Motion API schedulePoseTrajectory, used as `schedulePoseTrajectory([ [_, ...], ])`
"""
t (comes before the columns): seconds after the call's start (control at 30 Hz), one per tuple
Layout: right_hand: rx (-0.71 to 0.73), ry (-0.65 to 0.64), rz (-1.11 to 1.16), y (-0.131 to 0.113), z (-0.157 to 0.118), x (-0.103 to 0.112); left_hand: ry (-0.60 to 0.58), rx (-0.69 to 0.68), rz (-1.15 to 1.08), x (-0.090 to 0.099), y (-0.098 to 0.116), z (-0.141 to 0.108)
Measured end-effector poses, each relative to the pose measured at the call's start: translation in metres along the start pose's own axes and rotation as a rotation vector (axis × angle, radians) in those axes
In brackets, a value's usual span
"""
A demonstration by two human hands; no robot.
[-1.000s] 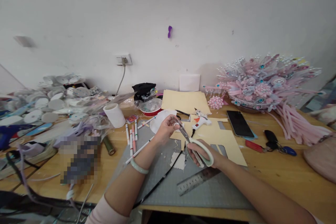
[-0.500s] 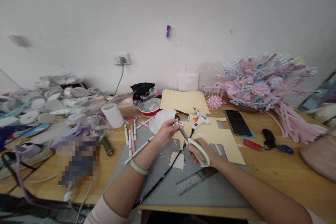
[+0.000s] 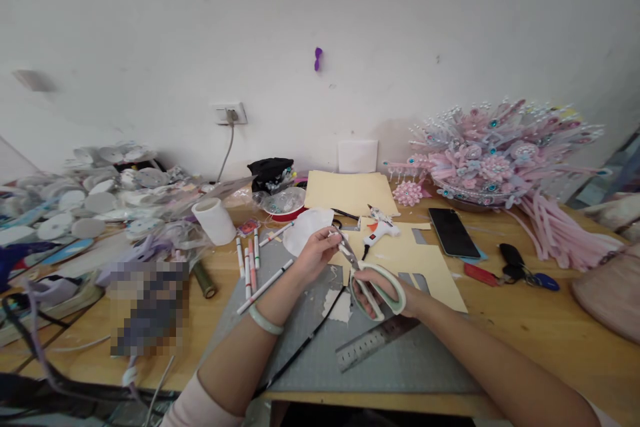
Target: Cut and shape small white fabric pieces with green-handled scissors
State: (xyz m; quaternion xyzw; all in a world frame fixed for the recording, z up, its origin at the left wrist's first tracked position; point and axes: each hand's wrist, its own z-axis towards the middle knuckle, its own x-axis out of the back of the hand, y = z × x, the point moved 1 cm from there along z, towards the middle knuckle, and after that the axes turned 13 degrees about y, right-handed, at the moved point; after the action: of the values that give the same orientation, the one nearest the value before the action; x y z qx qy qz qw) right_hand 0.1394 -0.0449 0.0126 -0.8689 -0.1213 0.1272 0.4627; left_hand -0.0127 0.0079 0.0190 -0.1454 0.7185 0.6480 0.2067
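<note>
Over the grey cutting mat (image 3: 300, 367), my right hand (image 3: 373, 283) holds a pair of scissors (image 3: 393, 283) with pale green handles, which stand spread apart. The blades point up and left toward my left hand (image 3: 317, 253). Between the thumb and fingers of my left hand is a small white piece (image 3: 344, 248), and the blades are right at it; its exact shape is too small to make out. A white glue gun (image 3: 383, 230) lies just beyond on cut cream card (image 3: 440, 273). Below my hands are a ragged white scrap (image 3: 339, 305) and a steel ruler (image 3: 365, 347).
Several markers (image 3: 265, 287) and a white roll (image 3: 214, 220) lie left of the mat. A black cable (image 3: 305, 343) crosses it. To the right are a phone (image 3: 454, 233), keys (image 3: 515, 267) and a large pink beaded headpiece (image 3: 490, 160). White discs and plastic (image 3: 85, 207) crowd the left.
The scissor handles have spread wider, opening the blades, and my right hand has turned slightly. My left hand has stayed nearly in place with the white piece.
</note>
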Motion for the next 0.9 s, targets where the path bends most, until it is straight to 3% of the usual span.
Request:
schedulePoseTrajectory([
  [0.33, 0.032, -0.41, 0.145, 0.0, -0.005, 0.003, -0.073, 0.094, 0.031, -0.005, 0.002, -0.005],
  [0.57, 0.008, -0.506, 0.221, 0.001, -0.002, 0.006, 0.1, -0.035, -0.168, 0.006, 0.001, 0.01],
  [0.67, 0.054, -0.459, 0.214, 0.001, -0.002, 0.006, 0.182, -0.081, -0.208, 0.014, 0.001, 0.016],
  [0.9, 0.156, -0.163, 0.185, 0.0, -0.001, 0.0, 0.289, -0.176, -0.14, 0.016, 0.001, 0.018],
])
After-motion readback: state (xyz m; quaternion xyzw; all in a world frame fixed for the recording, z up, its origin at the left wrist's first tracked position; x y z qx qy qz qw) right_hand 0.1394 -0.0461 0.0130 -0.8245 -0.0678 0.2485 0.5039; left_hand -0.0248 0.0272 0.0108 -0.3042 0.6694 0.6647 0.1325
